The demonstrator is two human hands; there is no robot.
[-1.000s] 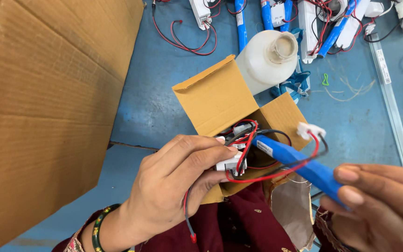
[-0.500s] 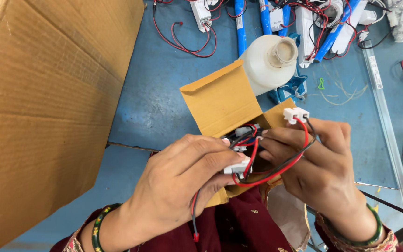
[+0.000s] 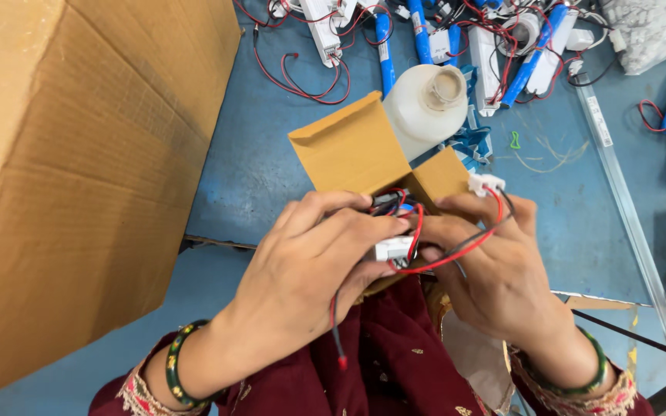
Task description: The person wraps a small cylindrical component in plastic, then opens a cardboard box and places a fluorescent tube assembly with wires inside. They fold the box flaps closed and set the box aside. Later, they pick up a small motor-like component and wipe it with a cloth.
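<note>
Over the small carton point(image 3: 356, 146), both hands — left point(image 3: 302, 270), right point(image 3: 495, 270) — grip a wired white connector point(image 3: 393, 248).

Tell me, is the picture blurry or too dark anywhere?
In the head view the light is bright and even, nothing is too dark. The left hand, right hand and small cardboard box look sharp. The big cardboard box sits very close and looks a bit soft. Soft shadows lie under it on the blue table; the white bottle is slightly washed out.

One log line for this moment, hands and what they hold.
left hand: grips wired module | right hand: pinches wires | both over small open carton
</note>
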